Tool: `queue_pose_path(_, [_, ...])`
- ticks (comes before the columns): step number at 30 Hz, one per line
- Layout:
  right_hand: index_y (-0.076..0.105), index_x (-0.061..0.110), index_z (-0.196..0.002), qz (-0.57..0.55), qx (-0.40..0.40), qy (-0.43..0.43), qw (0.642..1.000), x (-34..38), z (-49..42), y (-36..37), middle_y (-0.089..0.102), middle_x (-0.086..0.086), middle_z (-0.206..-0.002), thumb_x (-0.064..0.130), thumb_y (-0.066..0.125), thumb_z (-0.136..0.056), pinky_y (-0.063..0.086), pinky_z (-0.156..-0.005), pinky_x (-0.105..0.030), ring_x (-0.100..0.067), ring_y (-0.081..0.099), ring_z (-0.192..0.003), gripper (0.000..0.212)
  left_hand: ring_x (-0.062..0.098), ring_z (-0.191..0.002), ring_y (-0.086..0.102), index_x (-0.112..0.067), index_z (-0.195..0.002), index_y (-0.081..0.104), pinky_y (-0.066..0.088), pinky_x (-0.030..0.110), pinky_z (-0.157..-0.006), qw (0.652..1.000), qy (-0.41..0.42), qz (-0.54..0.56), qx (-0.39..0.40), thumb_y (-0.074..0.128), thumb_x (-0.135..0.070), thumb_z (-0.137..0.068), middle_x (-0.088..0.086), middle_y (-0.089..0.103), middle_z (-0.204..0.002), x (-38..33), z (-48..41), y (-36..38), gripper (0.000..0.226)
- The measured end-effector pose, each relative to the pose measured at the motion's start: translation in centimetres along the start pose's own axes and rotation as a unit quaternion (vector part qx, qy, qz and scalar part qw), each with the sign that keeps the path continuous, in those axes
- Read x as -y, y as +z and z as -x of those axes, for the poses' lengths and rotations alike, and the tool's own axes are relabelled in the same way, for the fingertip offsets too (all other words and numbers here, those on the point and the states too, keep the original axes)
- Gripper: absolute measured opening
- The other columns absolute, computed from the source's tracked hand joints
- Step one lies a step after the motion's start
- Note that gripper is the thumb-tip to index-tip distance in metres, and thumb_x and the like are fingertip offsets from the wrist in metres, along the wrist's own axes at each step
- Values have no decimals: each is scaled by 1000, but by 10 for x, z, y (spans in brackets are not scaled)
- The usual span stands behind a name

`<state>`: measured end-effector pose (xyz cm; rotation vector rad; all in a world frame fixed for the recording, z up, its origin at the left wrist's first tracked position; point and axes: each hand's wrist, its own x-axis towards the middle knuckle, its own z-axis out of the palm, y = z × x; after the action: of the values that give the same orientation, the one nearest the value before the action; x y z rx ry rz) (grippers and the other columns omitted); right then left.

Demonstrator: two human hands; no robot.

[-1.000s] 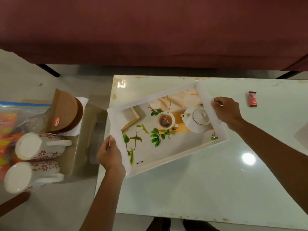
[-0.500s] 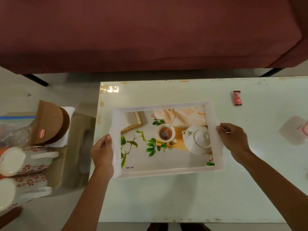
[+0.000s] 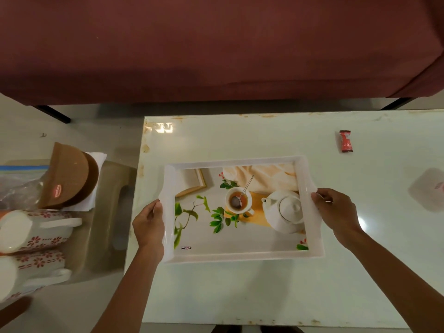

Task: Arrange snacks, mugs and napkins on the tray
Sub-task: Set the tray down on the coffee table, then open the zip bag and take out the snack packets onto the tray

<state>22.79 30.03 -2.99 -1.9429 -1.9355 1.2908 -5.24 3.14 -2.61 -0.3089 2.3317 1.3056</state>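
A white tray (image 3: 240,257) printed with a teapot and cup picture lies flat on the pale table (image 3: 240,292). My left hand (image 3: 149,224) grips its left rim and my right hand (image 3: 335,210) grips its right rim. Nothing lies in the tray. Two white mugs with red flowers, the upper mug (image 3: 36,230) and the lower mug (image 3: 28,270), lie on their sides on a low surface at the left. White napkins (image 3: 95,162) sit under two brown bowls (image 3: 69,176) there. A small red snack packet (image 3: 346,141) rests on the table at the far right.
A plastic bag of snacks (image 3: 16,186) lies at the far left edge. A pale pink object (image 3: 430,188) sits blurred at the table's right edge. A dark red sofa (image 3: 216,49) fills the back, beyond the table.
The tray, tilted and angled a second ago, has swung square to the table and come down flat. Both hands stayed on its rims.
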Motion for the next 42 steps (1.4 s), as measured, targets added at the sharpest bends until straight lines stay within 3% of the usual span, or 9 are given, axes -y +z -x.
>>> queue_pose_path(10, [67, 16, -110, -2, 17, 2, 1000, 0, 1, -1, 65, 2, -95, 28, 58, -95, 46, -70, -31, -22, 61, -88, 22, 23, -99, 56, -9, -116, 65, 49, 40, -92, 999, 18, -28, 13, 54, -24, -99, 4, 61, -108, -1, 0, -2, 25])
queue_pose_path(18, [66, 15, -111, 27, 20, -19, 999, 3, 5, -2, 68, -2, -100, 29, 56, -95, 46, -73, -32, -20, 60, -87, 23, 24, -101, 58, -12, -117, 64, 48, 33, -84, 999, 29, -14, 11, 54, -25, -99, 5, 62, -113, 1, 0, 0, 25])
queue_pose_path(21, [62, 13, -118, 67, -26, -78, 994, 6, 16, -8, 66, -6, -112, 30, 59, -94, 47, -79, -32, -18, 59, -91, 29, 28, -105, 60, -18, -125, 61, 53, 40, -86, 1000, -8, 18, 9, 55, -33, -98, 6, 62, -119, 1, 3, -4, 31])
queue_pose_path(24, [56, 14, -126, 100, -57, -160, 980, 14, 36, -18, 58, -10, -125, 32, 59, -93, 50, -94, -46, -26, 56, -111, 38, 30, -113, 61, -14, -129, 60, 52, 49, -96, 997, -31, 69, -12, 56, -31, -98, 11, 62, -127, -2, 16, -11, 35])
queue_pose_path(28, [48, 24, -128, 106, -28, -223, 969, 58, 76, -26, 50, -3, -132, 39, 56, -90, 47, -96, -54, -32, 54, -116, 41, 15, -117, 58, -13, -132, 59, 44, 13, -83, 993, 71, 72, -66, 55, -24, -99, -3, 61, -128, -19, 49, -44, 35])
queue_pose_path(32, [50, 21, -130, 101, 33, -261, 959, 124, 127, -17, 53, -5, -133, 47, 55, -91, 44, -98, -49, -32, 54, -117, 47, -15, -124, 44, -29, -137, 52, 32, 3, -95, 978, 197, 6, -68, 52, -33, -98, -24, 50, -136, -41, 83, -100, 40])
queue_pose_path(37, [50, 17, -134, 96, 117, -314, 937, 198, 196, 15, 52, -8, -137, 40, 56, -84, 40, -95, -39, -27, 55, -113, 55, 4, -133, 46, -20, -135, 57, 38, 26, -109, 959, 259, 21, -111, 58, -21, -98, -13, 56, -140, -63, 106, -180, 38])
queue_pose_path(40, [50, 16, -136, 84, 152, -351, 920, 239, 238, 49, 50, -9, -141, 40, 59, -82, 40, -102, -42, -29, 52, -121, 59, -4, -131, 46, -25, -133, 58, 34, 10, -104, 949, 269, 26, -163, 57, -32, -94, -27, 54, -136, -69, 105, -234, 40])
queue_pose_path(42, [46, 18, -138, 86, 181, -379, 903, 261, 263, 79, 44, -6, -147, 36, 63, -84, 36, -108, -44, -27, 43, -132, 60, -6, -130, 45, -25, -134, 57, 31, 4, -101, 946, 269, 18, -179, 57, -30, -94, -25, 53, -137, -70, 93, -267, 41])
